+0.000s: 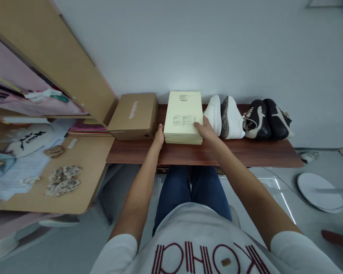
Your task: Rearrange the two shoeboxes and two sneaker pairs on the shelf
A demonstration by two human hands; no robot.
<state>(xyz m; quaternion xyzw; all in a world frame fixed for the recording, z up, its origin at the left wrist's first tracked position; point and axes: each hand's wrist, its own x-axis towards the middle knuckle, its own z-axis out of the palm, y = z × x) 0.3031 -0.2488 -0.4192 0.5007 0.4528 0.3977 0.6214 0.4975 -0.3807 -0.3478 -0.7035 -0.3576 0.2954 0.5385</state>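
A pale yellow shoebox with printed labels on its lid rests on the dark reddish-brown shelf board. My left hand grips its left side near the front corner, the fingers partly hidden by the box. On the opposite side, my right hand holds the box with its thumb over the lid's edge. Left of it stands a brown cardboard shoebox, a narrow gap apart. Close to my right hand, a pair of white shoes sits on the board.
Black shoes with pale stripes stand farther right along the board, against the wall. At the left is a wooden desk with papers and a patterned bow. A round white object lies low at the right.
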